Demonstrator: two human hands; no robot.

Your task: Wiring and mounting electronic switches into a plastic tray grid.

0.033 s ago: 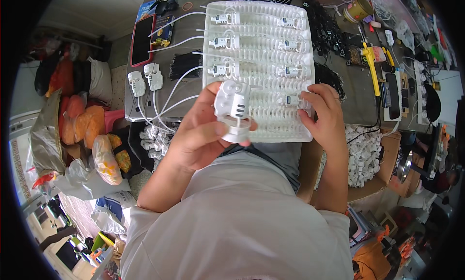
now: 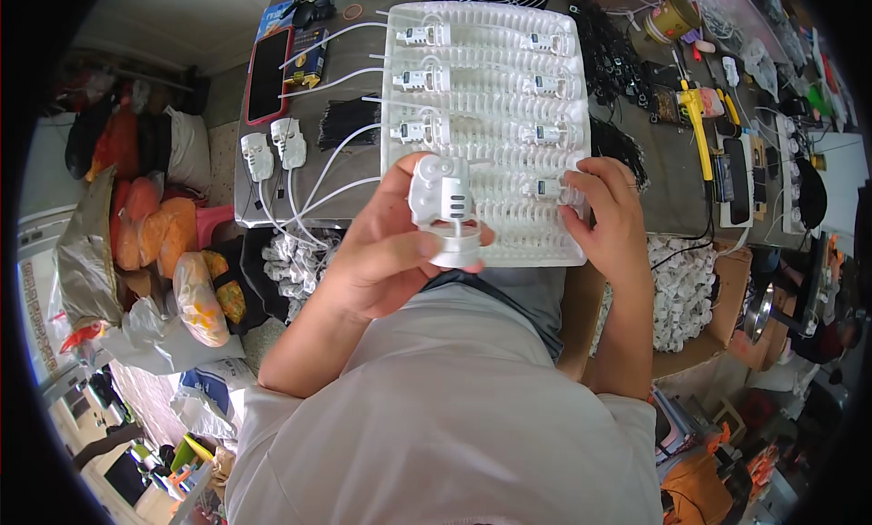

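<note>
My left hand (image 2: 386, 243) is closed on a white plug (image 2: 445, 198), its thumb and fingers around the lower part. Short dark slots mark its face, and a white ring-shaped part sits below. Beyond it lies a translucent white tray (image 2: 486, 239) with ribbed rows, holding more white plugs in two columns. My right hand (image 2: 607, 207) rests at the tray's right edge, with bent fingers and thumb around the end of another plug (image 2: 548, 188) lying in it. The fingers cover that plug's right end.
Two white plugs (image 2: 289, 142) with cables lie left of the tray, near a red-edged phone (image 2: 267, 75) and black cable ties (image 2: 348, 123). Right of the tray are black cords (image 2: 610, 62) and a yellow-handled tool (image 2: 696, 130). Below the table, a carton (image 2: 727, 293) holds white parts.
My left hand has shifted slightly right with the plug, which has turned a little more upright. The right hand stays in the same place.
</note>
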